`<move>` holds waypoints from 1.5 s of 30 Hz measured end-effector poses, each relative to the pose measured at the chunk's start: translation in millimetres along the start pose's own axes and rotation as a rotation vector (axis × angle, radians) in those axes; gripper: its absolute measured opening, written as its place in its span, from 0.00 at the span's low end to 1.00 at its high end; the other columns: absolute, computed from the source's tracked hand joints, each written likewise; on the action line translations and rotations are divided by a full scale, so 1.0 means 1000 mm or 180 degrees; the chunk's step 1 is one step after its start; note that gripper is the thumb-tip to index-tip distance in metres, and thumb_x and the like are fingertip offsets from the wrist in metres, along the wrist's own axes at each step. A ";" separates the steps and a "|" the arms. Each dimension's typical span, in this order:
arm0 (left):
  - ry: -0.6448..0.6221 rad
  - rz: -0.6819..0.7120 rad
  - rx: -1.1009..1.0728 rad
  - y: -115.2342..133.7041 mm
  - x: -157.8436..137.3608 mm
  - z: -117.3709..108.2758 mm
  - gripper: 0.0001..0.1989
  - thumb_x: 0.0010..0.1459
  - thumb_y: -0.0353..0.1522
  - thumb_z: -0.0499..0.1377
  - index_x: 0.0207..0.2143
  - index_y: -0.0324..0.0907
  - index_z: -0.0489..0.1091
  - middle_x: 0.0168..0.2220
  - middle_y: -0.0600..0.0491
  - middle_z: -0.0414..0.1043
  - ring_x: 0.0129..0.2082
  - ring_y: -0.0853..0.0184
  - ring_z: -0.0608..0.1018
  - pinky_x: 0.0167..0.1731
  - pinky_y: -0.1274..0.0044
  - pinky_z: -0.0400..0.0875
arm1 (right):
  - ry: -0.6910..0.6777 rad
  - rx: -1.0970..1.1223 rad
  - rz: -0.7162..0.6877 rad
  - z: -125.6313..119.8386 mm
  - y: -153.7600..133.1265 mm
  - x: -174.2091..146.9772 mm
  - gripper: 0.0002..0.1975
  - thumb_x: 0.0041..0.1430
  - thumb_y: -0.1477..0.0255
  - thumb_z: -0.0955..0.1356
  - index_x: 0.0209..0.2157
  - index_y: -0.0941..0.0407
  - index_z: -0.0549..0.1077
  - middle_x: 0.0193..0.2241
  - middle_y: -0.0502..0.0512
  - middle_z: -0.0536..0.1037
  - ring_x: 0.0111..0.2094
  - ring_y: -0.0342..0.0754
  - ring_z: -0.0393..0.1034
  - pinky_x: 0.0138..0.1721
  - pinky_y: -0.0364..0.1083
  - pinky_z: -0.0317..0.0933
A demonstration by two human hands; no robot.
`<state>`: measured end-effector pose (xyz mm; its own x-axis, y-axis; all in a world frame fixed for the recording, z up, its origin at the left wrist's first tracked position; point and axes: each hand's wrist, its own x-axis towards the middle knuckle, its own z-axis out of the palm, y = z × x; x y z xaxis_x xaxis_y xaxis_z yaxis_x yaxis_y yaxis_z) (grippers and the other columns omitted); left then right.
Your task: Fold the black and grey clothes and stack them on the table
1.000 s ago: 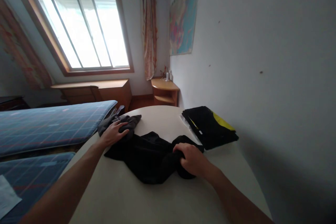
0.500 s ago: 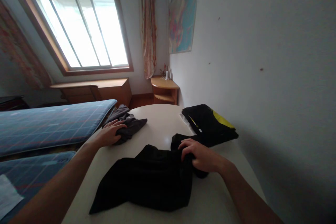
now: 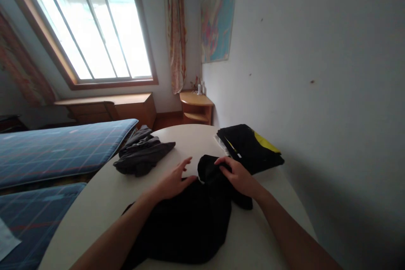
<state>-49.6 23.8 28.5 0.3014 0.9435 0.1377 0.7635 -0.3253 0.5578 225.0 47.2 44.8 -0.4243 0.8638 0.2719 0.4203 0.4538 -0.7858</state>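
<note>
Lying crumpled at left, the gray garment (image 3: 142,154) is sitting apart from your hands. Your left hand (image 3: 172,182) is reaching over the black garment (image 3: 190,223) on the table (image 3: 186,141), thumb and fingers apart. Your right hand (image 3: 238,177) is curling over its bunched part; can't tell if it's pinching. You seem to be arranging cloth; next move's probably calling for a left-hand grip. Folded stack (image 3: 253,145) is lying beyond, right.

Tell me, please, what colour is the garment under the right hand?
The garment under the right hand is black, shown best in the head view.
</note>
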 end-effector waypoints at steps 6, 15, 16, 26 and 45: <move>-0.0469 -0.0013 -0.0171 0.031 -0.011 0.026 0.36 0.62 0.46 0.55 0.70 0.51 0.51 0.46 0.50 0.79 0.41 0.58 0.81 0.46 0.71 0.69 | 0.0827 0.0626 0.0065 -0.003 0.012 0.008 0.12 0.62 0.65 0.64 0.42 0.54 0.75 0.40 0.53 0.78 0.43 0.50 0.73 0.50 0.50 0.64; -0.0017 0.0036 -0.0098 0.018 -0.001 0.041 0.26 0.60 0.41 0.58 0.61 0.47 0.68 0.65 0.45 0.62 0.57 0.52 0.74 0.57 0.65 0.66 | 0.1093 0.2008 0.0394 0.005 0.022 0.007 0.19 0.59 0.58 0.69 0.49 0.50 0.75 0.40 0.52 0.80 0.38 0.50 0.75 0.41 0.49 0.70; -0.0031 0.0109 -0.0173 0.015 0.002 0.044 0.22 0.60 0.39 0.58 0.56 0.46 0.73 0.64 0.45 0.62 0.58 0.53 0.73 0.59 0.65 0.65 | 0.1200 0.2059 0.0380 0.005 0.021 0.007 0.20 0.59 0.57 0.69 0.50 0.50 0.75 0.41 0.52 0.80 0.39 0.51 0.75 0.41 0.49 0.71; 0.1666 -0.0655 -0.1591 -0.001 0.021 0.008 0.14 0.54 0.38 0.61 0.42 0.44 0.76 0.39 0.48 0.80 0.36 0.60 0.81 0.36 0.71 0.77 | 0.2201 0.1409 -0.0327 -0.010 0.013 0.005 0.37 0.56 0.60 0.72 0.65 0.50 0.60 0.61 0.58 0.68 0.60 0.56 0.65 0.60 0.58 0.61; 0.1794 -0.0516 0.0068 -0.012 0.009 -0.037 0.27 0.52 0.38 0.66 0.55 0.44 0.74 0.66 0.44 0.57 0.65 0.49 0.62 0.64 0.59 0.57 | 0.2121 -0.1845 -0.0608 -0.011 0.020 0.005 0.18 0.62 0.74 0.63 0.51 0.55 0.76 0.63 0.63 0.61 0.65 0.61 0.53 0.65 0.64 0.50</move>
<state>-77.3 38.0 53.6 -0.1661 0.8673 0.4693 0.7876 -0.1697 0.5923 240.0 63.3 36.5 -0.0516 0.6284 0.7762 0.8051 0.4861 -0.3400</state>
